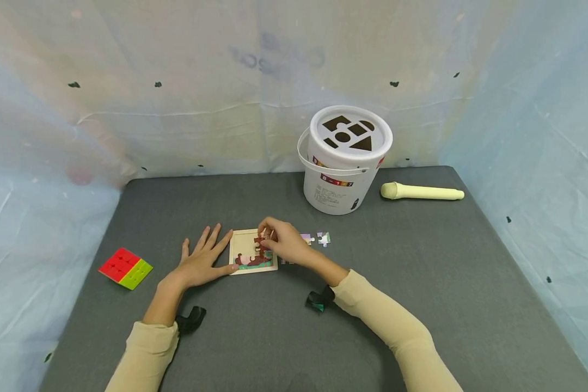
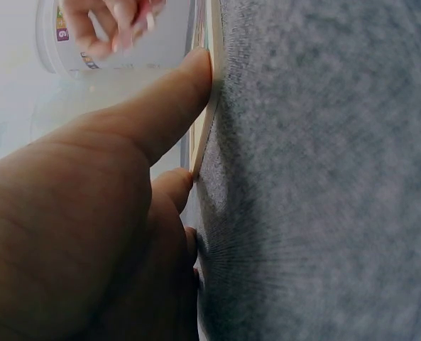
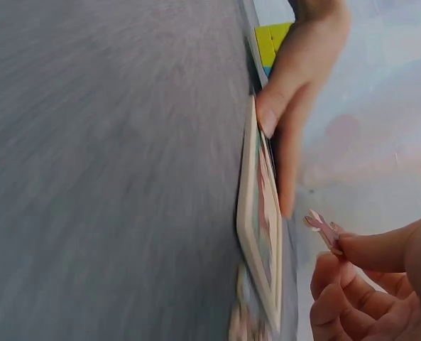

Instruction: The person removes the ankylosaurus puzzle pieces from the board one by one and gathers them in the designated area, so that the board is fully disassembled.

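A square wooden puzzle frame (image 1: 252,271), partly filled with brown, pink and green pieces, lies on the grey table. My left hand (image 1: 202,265) is spread flat at its left side, and in the left wrist view the thumb and a fingertip of that hand (image 2: 118,170) touch the frame's edge (image 2: 214,85). Above the frame my right hand (image 1: 286,243) pinches a small puzzle piece, seen in the right wrist view as a pinkish-brown piece (image 3: 324,231) between thumb and fingers of the right hand (image 3: 380,284).
Loose puzzle pieces (image 1: 324,238) lie right of the frame, some partly hidden by my right hand. A red and yellow cube (image 1: 126,268) sits at the left. Behind stand a white lidded bucket (image 1: 335,190) and, to its right, a pale yellow stick (image 1: 428,193).
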{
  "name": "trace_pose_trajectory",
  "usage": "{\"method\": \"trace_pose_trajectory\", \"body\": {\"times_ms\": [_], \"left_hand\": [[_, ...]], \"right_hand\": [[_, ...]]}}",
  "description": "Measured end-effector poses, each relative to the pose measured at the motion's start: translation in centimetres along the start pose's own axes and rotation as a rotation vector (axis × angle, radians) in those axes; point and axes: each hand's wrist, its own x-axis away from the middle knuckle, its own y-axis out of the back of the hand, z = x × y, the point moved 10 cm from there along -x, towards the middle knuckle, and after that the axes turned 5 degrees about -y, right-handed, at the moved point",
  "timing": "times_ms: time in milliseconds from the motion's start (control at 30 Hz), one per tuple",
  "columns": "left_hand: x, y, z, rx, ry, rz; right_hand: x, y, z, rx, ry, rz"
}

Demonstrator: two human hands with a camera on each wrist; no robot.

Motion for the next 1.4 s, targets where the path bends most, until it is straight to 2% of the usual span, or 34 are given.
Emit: {"method": "trace_pose_trajectory", "body": {"times_ms": [133, 267, 367, 500, 633, 900, 1167, 1400], "left_hand": [[-0.1, -0.2, 0.2, -0.001, -0.007, -0.003], [0.2, 0.3, -0.4, 0.011, -0.029, -0.031], [0.4, 0.7, -0.7, 0.017, -0.033, -0.045], [0.6, 0.9, -1.0, 0.007, -0.018, -0.035], [0.5, 0.8, -0.8, 0.015, -0.015, -0.025], [0.3, 0.2, -0.3, 0.031, -0.027, -0.022], [0.3, 0.2, -0.4, 0.028, -0.026, -0.018], [0.3, 0.7, -1.1, 0.023, -0.032, -0.025]], "right_hand": [[1.8, 2.5, -1.2, -0.002, -0.019, -0.019], [3.8, 4.3, -2.5, 0.017, -0.056, -0.013], [5.2, 5.1, -3.1, 0.037, -0.076, -0.002], [6.3, 5.0, -3.5, 0.051, -0.091, 0.027], [6.6, 4.6, -3.7, 0.074, -0.095, 0.030], [6.8, 4.5, -4.1, 0.174, -0.110, -0.013], [7.1, 4.8, -4.5, 0.413, -0.168, -0.093], [7.3, 5.0, -4.3, 0.411, -0.152, -0.096]]}}
